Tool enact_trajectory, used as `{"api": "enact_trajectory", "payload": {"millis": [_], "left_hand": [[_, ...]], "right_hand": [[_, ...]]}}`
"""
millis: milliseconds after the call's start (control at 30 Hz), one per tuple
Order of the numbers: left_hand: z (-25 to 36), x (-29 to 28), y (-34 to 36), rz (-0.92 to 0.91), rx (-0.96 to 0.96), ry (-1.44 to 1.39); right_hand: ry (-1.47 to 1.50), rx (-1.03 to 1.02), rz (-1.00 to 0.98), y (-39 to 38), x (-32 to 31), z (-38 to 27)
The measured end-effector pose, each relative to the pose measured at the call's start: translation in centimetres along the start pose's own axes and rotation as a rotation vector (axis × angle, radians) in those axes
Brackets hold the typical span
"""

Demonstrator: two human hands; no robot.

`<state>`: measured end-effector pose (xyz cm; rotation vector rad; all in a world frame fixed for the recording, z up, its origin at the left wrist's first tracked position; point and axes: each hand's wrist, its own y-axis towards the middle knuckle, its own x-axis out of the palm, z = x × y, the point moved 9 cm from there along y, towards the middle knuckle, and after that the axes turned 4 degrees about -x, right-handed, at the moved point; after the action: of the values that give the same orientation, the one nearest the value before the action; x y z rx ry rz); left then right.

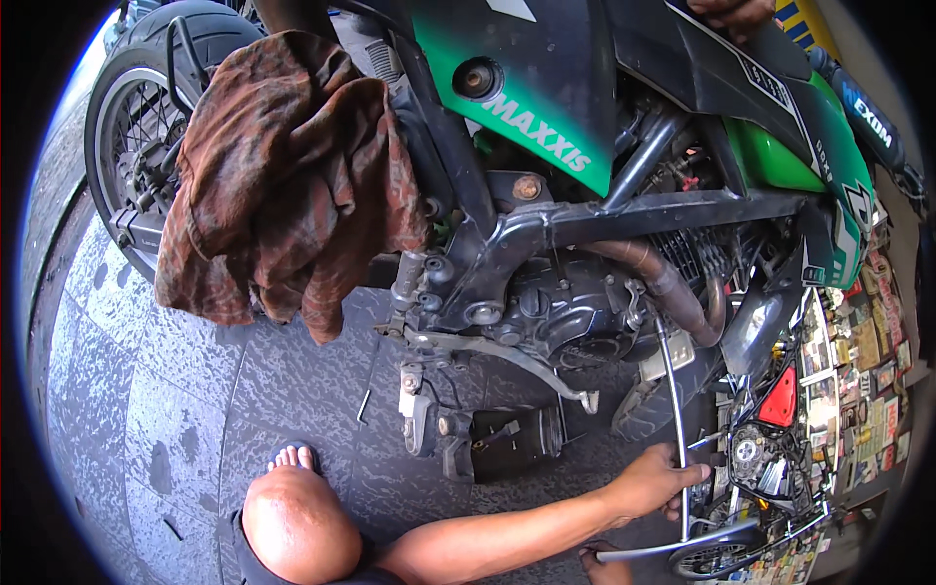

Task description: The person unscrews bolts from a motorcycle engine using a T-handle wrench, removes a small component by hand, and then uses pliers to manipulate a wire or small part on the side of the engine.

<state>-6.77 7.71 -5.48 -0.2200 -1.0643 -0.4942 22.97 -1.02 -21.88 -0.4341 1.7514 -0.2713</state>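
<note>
I crouch beside a green and black motorcycle [546, 107]. My left hand [658, 485] is closed around the shaft of a long T-handle wrench [673, 390]. The shaft runs up to the black engine [565, 312], next to the exhaust pipe [663, 278]. My right hand [606, 567] shows only partly at the lower edge, at the end of the wrench's crossbar [682, 546]; its grip is hidden. My bare knee [297, 526] and a sandalled foot [292, 455] are at the lower left.
A brown patterned cloth [283, 175] hangs over the rear of the bike, in front of the rear wheel [127, 117]. A small hex key [363, 405] lies on the grey tiled floor. Another person's hand [731, 12] rests on top of the bike. Parts and a small motorcycle crowd the right side [770, 458].
</note>
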Motion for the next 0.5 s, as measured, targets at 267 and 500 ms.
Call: {"api": "enact_trajectory", "payload": {"millis": [267, 500], "left_hand": [[0.5, -1.0, -0.1, 0.023, -0.024, 0.0], [0.4, -1.8, 0.1, 0.072, -0.028, -0.015]], "right_hand": [[-0.082, 0.107, -0.09, 2.4, -1.1, -2.0], [0.205, 0.057, -0.06, 3.9, -2.0, -5.3]]}}
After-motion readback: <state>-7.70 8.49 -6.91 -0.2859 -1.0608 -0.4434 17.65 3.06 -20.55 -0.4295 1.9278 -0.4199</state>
